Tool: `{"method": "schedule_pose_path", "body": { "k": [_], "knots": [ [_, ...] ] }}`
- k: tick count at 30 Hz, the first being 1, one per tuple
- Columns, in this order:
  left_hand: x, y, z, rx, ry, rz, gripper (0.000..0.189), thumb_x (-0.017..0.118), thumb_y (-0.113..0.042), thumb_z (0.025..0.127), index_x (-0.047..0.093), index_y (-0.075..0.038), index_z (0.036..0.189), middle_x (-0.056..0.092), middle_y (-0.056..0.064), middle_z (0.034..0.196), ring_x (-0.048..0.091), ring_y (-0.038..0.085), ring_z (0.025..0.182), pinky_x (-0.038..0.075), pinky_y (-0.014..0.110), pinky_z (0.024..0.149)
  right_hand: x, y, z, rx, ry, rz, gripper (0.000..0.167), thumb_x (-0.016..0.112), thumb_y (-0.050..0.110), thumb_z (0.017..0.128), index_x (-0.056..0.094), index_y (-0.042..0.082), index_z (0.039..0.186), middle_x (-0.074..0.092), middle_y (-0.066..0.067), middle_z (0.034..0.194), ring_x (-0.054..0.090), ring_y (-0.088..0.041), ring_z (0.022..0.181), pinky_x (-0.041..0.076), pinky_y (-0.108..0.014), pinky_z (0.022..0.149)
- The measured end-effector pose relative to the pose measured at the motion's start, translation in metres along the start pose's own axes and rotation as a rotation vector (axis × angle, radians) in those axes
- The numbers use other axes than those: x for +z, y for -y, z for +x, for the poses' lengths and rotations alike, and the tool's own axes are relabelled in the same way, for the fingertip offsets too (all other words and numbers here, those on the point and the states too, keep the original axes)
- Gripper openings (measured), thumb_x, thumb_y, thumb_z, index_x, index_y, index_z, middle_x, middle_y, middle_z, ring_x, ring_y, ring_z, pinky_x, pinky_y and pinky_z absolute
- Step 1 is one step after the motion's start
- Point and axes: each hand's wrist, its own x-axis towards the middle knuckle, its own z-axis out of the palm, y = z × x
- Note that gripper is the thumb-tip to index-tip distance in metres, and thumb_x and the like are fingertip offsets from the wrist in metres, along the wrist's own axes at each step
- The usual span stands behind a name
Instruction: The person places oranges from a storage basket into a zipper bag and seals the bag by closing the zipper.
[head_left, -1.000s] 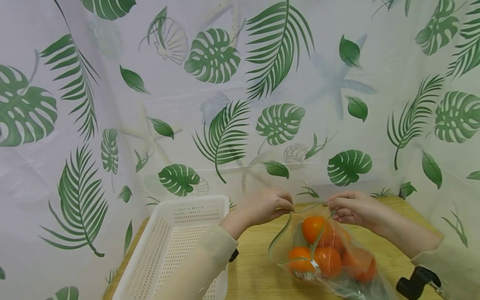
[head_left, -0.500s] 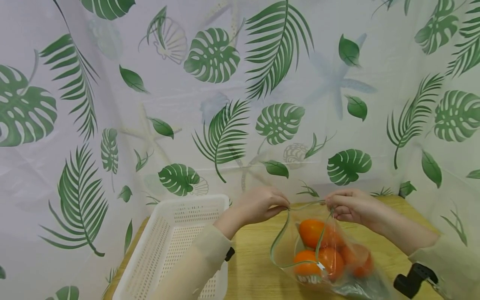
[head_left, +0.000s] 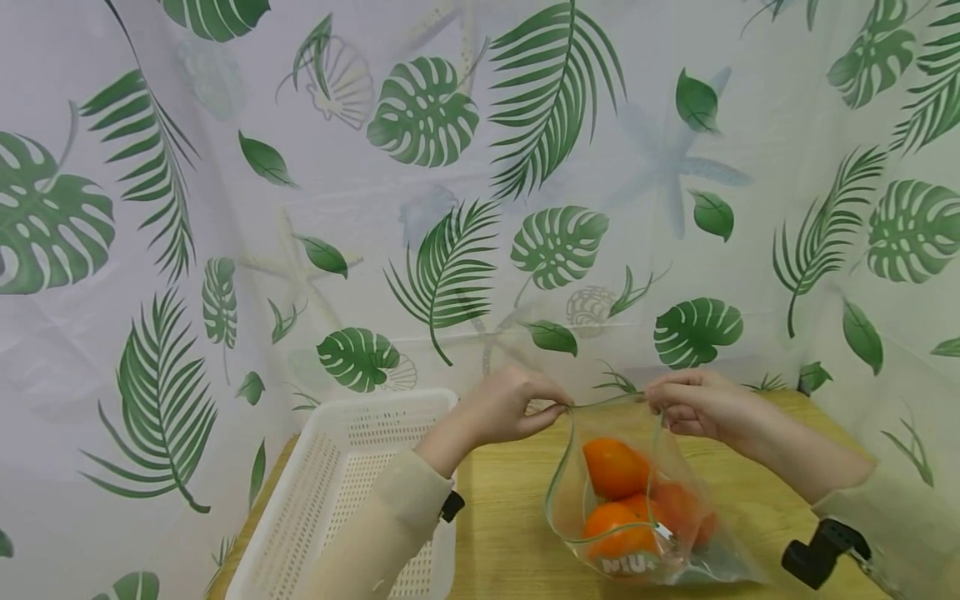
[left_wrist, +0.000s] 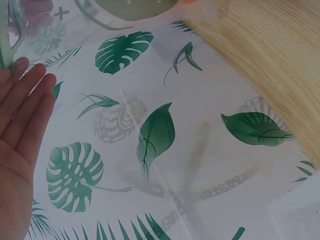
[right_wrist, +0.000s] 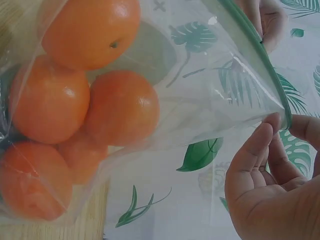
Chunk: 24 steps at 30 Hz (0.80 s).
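A clear zip bag (head_left: 720, 568) with a green-edged mouth and white "NIU" lettering rests on the table, holding several oranges (head_left: 615, 468). Its mouth gapes toward the left, and a white slider (head_left: 663, 531) sits on the near edge. My left hand (head_left: 513, 408) pinches the far rim at its left corner between thumb and fingers. At the other end of that rim, my right hand (head_left: 701, 406) pinches the edge. The right wrist view shows the oranges (right_wrist: 122, 107) clustered away from the mouth, with thumb and fingertips of the right hand (right_wrist: 275, 185) on the green edge.
To the left stands a white perforated plastic basket (head_left: 382, 396), partly hidden by the left forearm. Both rest on a wooden table (head_left: 510, 517). A leaf-patterned sheet (head_left: 465, 183) hangs behind and along the sides. Black straps circle both wrists.
My left hand has shifted left and slightly up, and the right hand has risen a little. The bag's mouth has spread wider, its far rim pulled taut. The bag and oranges have shifted leftward.
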Motion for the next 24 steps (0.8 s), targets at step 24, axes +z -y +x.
{"method": "schedule_pose_path", "body": {
  "k": [24],
  "knots": [
    [-0.019,-0.011,-0.005,-0.293,-0.272,-0.35,0.016,0.065,0.002,0.1,0.079,0.005,0.104,0.081,0.015,0.084,0.079,0.024,0.07,0.059,0.014,0.064,0.005,0.015,-0.006,-0.051,-0.026,-0.165,0.021,0.06,0.02,0.108,0.075,0.01,0.118,0.07,0.011,0.105,0.06,-0.005,0.089,0.058,-0.024,0.081]
  ]
}}
